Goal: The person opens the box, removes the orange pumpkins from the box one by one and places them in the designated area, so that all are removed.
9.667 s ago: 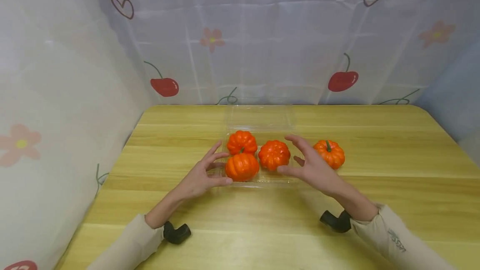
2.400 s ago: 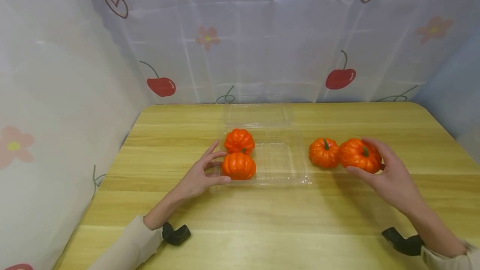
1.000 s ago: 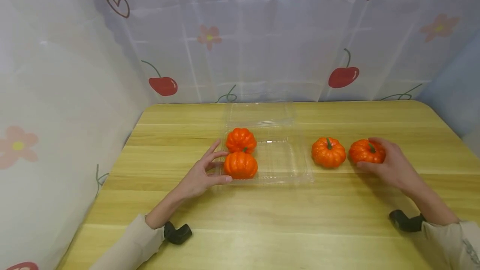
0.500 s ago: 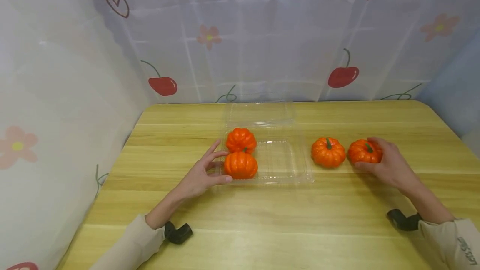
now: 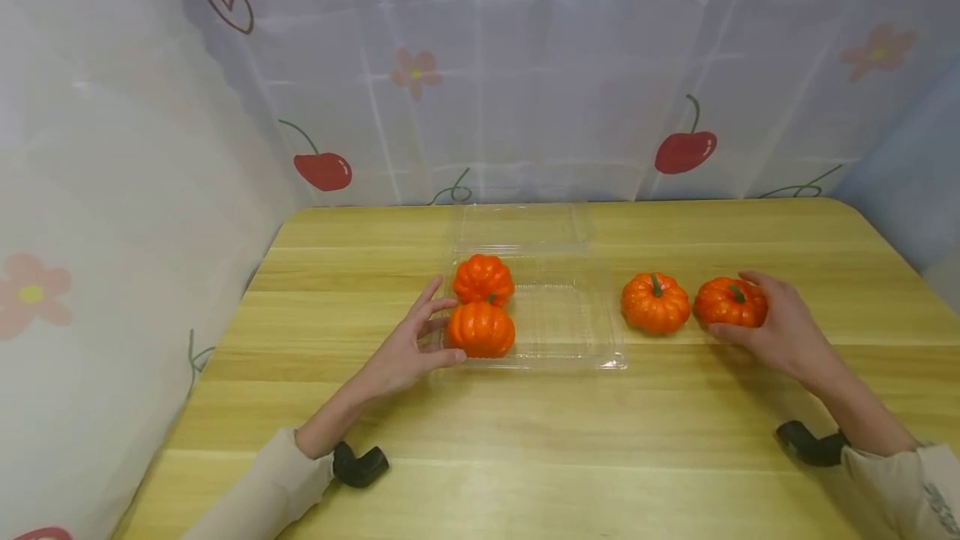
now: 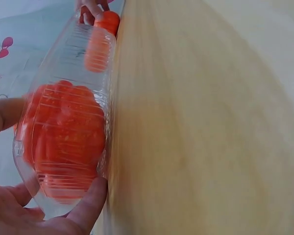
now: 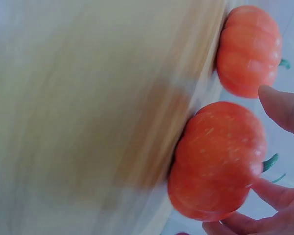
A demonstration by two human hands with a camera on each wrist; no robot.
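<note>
My left hand (image 5: 401,348) holds the left end of a clear plastic box (image 5: 551,319), with thumb and fingers spread around its corner. Two small orange pumpkins sit in the box's left half: a back pumpkin (image 5: 483,276) and a front pumpkin (image 5: 482,330). In the left wrist view they show blurred through the ribbed wall (image 6: 63,132). To the right of the box, my right hand (image 5: 783,330) is around a green-stemmed pumpkin (image 5: 726,303) on the table. The right wrist view shows fingers (image 7: 274,193) against that pumpkin, while the thumb stands off it. Another pumpkin (image 5: 656,305) sits just left of it.
The box's clear lid (image 5: 521,225) lies folded back toward the far edge of the wooden table (image 5: 525,457). A printed curtain (image 5: 510,73) hangs behind the table, with a pale cloth (image 5: 112,232) on the left. Black bent fittings (image 5: 360,467) are on both wrists.
My right hand took a pumpkin from the box's right half, carried it right and set it down beside the loose one; its grip has loosened. My left hand stayed at the box.
</note>
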